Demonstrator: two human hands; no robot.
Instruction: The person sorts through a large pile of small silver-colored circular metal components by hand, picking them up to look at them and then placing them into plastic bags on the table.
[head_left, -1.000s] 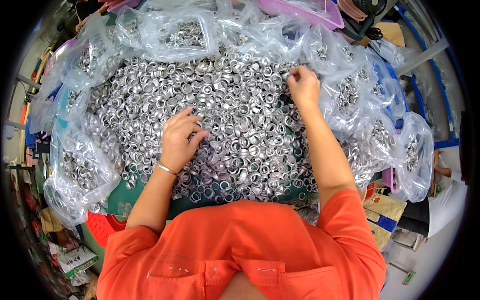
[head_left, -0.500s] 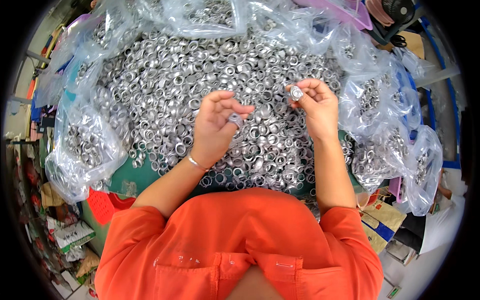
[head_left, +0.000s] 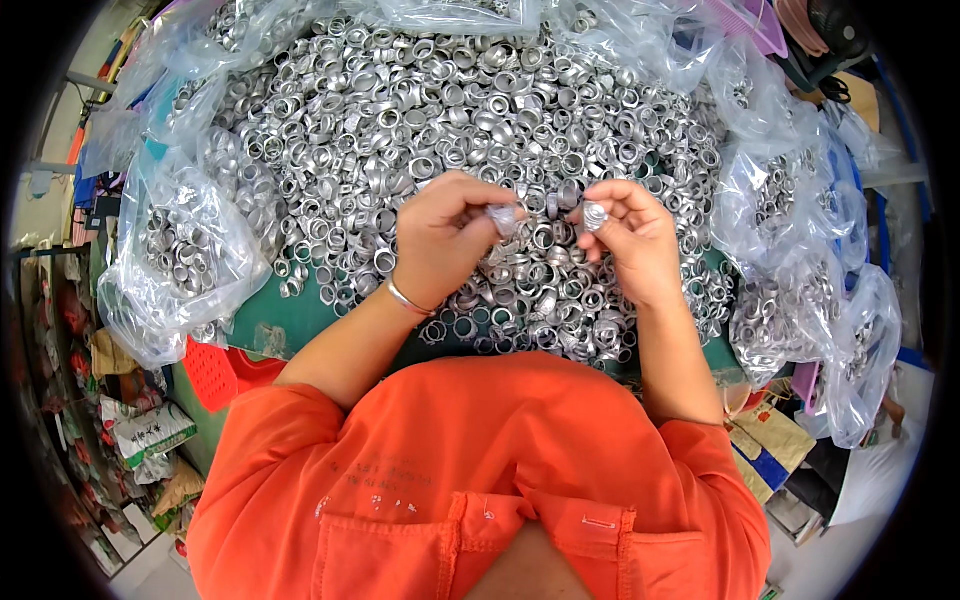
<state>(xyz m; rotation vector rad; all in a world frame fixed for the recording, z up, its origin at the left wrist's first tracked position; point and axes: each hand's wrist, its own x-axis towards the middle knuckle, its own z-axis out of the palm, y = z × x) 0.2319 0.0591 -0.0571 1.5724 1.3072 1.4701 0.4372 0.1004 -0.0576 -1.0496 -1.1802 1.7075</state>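
Note:
A broad pile of silver-coloured metal rings [head_left: 400, 90] covers the green tabletop [head_left: 272, 318] in front of me. My right hand [head_left: 640, 240] pinches a ring [head_left: 595, 216] between thumb and fingers, its broad, shiny face turned up. Beside it, my left hand [head_left: 445, 235] has its thumb and fingers closed on a small silvery piece [head_left: 503, 219]; glare hides its exact shape. Both hands hover over the near part of the pile, a short gap apart. A bangle [head_left: 405, 298] circles my left wrist.
Clear plastic bags holding more rings lie at the left [head_left: 185, 250] and right [head_left: 785, 310] of the pile. Below the table's left edge is a red plastic basket [head_left: 212, 376]. A purple bin [head_left: 765, 28] and a dark fan [head_left: 838, 28] stand far right.
My left hand has moved right, toward the right hand, and its fingers have closed on the silvery piece. The right hand keeps its ring. The whole view has shifted slightly.

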